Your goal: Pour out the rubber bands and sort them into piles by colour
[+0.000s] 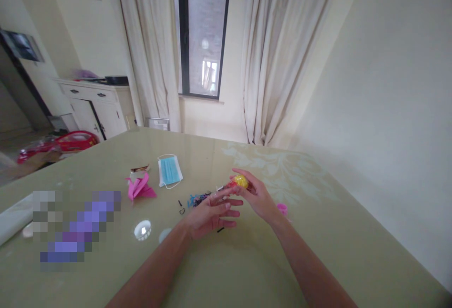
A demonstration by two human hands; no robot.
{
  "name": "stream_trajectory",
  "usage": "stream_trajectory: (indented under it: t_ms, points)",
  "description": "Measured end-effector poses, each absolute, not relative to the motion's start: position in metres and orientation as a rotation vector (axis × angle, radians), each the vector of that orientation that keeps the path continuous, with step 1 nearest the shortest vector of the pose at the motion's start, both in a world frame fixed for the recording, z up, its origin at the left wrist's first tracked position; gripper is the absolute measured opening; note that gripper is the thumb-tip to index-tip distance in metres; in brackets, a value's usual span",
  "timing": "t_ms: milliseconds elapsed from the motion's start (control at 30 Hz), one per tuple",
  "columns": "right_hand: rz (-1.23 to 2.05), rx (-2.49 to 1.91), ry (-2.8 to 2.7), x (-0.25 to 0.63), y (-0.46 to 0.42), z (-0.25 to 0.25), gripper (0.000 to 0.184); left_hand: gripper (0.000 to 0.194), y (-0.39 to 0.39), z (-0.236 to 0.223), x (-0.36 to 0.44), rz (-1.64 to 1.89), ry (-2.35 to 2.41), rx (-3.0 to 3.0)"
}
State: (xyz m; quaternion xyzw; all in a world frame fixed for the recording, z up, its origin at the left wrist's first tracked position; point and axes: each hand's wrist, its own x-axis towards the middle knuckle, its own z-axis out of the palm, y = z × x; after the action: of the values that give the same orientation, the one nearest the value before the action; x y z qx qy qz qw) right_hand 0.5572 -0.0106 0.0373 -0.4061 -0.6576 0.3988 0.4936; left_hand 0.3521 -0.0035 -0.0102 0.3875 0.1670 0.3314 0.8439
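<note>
My right hand (257, 196) is closed on a small shiny yellow and red object (240, 181), whose kind I cannot make out; it lies between thumb and fingers. My left hand (213, 214) is just left of it, fingers spread and stretched to the right, with nothing gripped. Beyond the left hand lies a pile of small dark and blue pieces (197, 199), partly hidden by that hand. A small black loop (182, 211) is on the table beside the pile. To the right of my right wrist sits a small pink ring-shaped thing (282, 209).
On the glossy table (226, 270) lie a blue face mask (170, 170), a pink folded-paper figure (140, 187) and a small round shiny object (142, 230). A white roll-like item (16, 216) and a blurred-out purple object (83, 225) are at the left. A wall (388, 110) borders the right side.
</note>
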Motion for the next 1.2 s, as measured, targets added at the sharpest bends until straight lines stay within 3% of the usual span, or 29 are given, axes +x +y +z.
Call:
stream_trajectory:
  t_ms: [467, 867, 1067, 1200]
  points:
    - [0.798, -1.096, -1.441, 0.569, -0.002, 0.035, 0.060, 0.038, 0.001, -0.008, 0.359, 0.915, 0.489, 0.772]
    - [0.957, -1.029, -1.496, 0.555, -0.009, 0.031, 0.052, 0.062, -0.001, -0.007, 0.355, 0.798, 0.398, 0.845]
    - [1.007, -1.004, -1.540, 0.557, -0.011, 0.031, 0.047, 0.057, 0.004, -0.008, 0.359, 0.856, 0.559, 1.053]
    - [0.843, -1.067, -1.576, 0.557, -0.009, 0.030, 0.043, 0.053, 0.004, -0.005, 0.362, 0.946, 0.581, 1.127]
